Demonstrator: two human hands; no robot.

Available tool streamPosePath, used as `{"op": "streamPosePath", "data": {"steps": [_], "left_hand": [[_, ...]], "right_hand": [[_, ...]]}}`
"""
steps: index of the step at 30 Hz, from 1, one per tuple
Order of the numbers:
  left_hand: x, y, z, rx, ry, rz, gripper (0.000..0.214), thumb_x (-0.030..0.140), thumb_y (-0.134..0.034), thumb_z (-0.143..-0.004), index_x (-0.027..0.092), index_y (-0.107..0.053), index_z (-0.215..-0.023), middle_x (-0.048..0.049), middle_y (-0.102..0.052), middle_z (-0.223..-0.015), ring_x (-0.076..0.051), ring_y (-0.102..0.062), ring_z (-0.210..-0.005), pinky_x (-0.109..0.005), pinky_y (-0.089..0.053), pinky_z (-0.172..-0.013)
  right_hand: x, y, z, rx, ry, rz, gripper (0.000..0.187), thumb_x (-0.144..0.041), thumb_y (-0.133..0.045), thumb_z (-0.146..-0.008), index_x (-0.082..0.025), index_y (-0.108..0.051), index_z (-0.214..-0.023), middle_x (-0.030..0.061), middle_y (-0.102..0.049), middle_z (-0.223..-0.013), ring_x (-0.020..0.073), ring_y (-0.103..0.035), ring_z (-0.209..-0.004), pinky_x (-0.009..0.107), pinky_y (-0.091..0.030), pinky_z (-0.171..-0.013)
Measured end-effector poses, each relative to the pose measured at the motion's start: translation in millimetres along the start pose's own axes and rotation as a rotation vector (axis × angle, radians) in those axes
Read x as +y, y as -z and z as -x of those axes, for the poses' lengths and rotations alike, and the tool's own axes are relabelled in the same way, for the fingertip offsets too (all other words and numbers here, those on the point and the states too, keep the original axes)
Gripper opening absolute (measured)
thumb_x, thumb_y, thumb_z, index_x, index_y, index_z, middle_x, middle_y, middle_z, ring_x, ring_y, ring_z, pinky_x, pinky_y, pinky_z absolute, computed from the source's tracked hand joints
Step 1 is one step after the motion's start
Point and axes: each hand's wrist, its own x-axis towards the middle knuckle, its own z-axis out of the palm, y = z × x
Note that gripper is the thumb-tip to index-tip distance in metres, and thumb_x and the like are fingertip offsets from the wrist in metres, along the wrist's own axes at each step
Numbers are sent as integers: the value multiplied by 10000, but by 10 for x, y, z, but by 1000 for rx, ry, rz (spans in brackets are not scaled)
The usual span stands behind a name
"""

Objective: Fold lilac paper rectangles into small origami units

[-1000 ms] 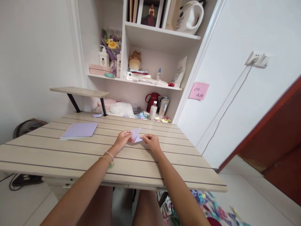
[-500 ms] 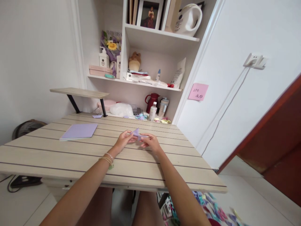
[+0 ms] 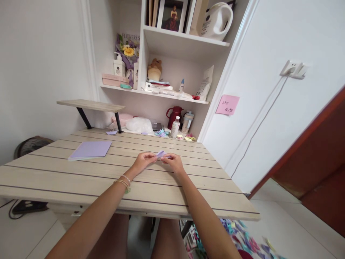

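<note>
A small folded piece of lilac paper (image 3: 160, 154) is held just above the desk, between my two hands. My left hand (image 3: 144, 160) pinches its left side between thumb and fingers. On the other side, my right hand (image 3: 174, 162) pinches the right end, and its fingers partly cover the paper. Farther left on the desk lies a stack of square lilac paper (image 3: 91, 149), with paler sheets showing under its near edge. Another small lilac paper piece (image 3: 111, 132) rests by the foot of the raised wooden shelf.
The slatted desk (image 3: 107, 183) carries a raised shelf (image 3: 91, 105) at its back left. Behind stand a clear bottle (image 3: 175, 127), a red jug (image 3: 174, 116), a plastic bag (image 3: 139, 125) and small folded papers (image 3: 161, 133). Many colourful paper pieces (image 3: 242, 233) lie on the floor at right.
The lilac paper has turned in my hands: its upright point has dropped and it now looks flatter and smaller. My left fingers have closed into a tighter pinch.
</note>
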Motion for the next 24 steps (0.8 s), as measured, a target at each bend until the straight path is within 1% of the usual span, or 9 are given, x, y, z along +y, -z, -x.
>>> {"op": "streamPosePath", "data": {"steps": [2, 4, 9, 11, 13, 15, 16, 20, 24], "left_hand": [[-7, -1, 4, 12, 13, -14, 222, 333, -686, -626, 124, -679, -700, -55, -702, -691, -193, -638, -697, -299, -482, -712], [-17, -3, 8, 20, 27, 22, 248, 332, -698, -616, 119, -663, -737, -63, -700, -696, -192, -645, -686, -305, -491, -704], [-44, -5, 21, 23, 59, 78, 393, 311, -720, -599, 106, -597, -911, -69, -685, -673, -182, -656, -635, -327, -513, -668], [-49, -7, 27, 21, 71, 49, 422, 314, -717, -599, 99, -587, -938, -62, -676, -652, -176, -651, -608, -322, -516, -644], [-49, -11, 31, 7, 79, 13, 449, 306, -718, -594, 98, -582, -968, -50, -669, -635, -167, -643, -591, -304, -514, -617], [-47, -15, 28, -4, 70, -13, 431, 288, -725, -581, 101, -598, -949, -50, -672, -656, -160, -637, -611, -279, -506, -610], [-47, -16, 24, -8, 63, -20, 401, 277, -727, -577, 103, -612, -919, -56, -677, -683, -157, -635, -631, -268, -502, -615], [-50, -14, -1, 14, 87, 35, 276, 246, -728, -578, 105, -629, -794, -59, -676, -705, -145, -624, -634, -246, -498, -603], [-58, -12, -4, 32, 176, 134, 247, 222, -731, -589, 103, -602, -762, -50, -664, -651, -138, -628, -592, -238, -500, -579]], "right_hand": [[-2, -5, 5, 10, -10, 13, 280, -346, -756, -492, -147, -660, -664, 33, -664, -611, 175, -619, -584, 289, -493, -593], [0, -17, 9, 19, -24, -1, 306, -339, -759, -488, -143, -659, -700, 30, -659, -593, 176, -621, -582, 291, -492, -599], [-6, -50, 18, 26, -44, -85, 488, -315, -748, -509, -129, -607, -938, 17, -652, -582, 165, -628, -580, 286, -501, -608], [-10, -52, 29, 13, -50, -106, 625, -286, -742, -525, -132, -525, -1090, -2, -645, -569, 152, -624, -565, 276, -504, -600], [-7, -50, 46, -18, -78, -114, 789, -242, -738, -536, -143, -382, -1233, -24, -636, -551, 135, -612, -535, 263, -503, -581], [9, -50, 63, -67, -139, -109, 911, -196, -742, -527, -145, -264, -1300, -50, -612, -512, 124, -590, -489, 249, -498, -541], [20, -53, 70, -95, -174, -105, 939, -179, -746, -516, -141, -243, -1308, -64, -594, -487, 121, -576, -463, 244, -492, -518], [65, -66, 65, -157, -226, -147, 886, -170, -757, -500, -152, -307, -1263, -75, -573, -493, 114, -557, -462, 244, -487, -510], [78, -59, 15, -33, -132, -167, 743, -243, -742, -538, -169, -398, -1192, -31, -626, -605, 112, -565, -529, 237, -469, -540]]}}
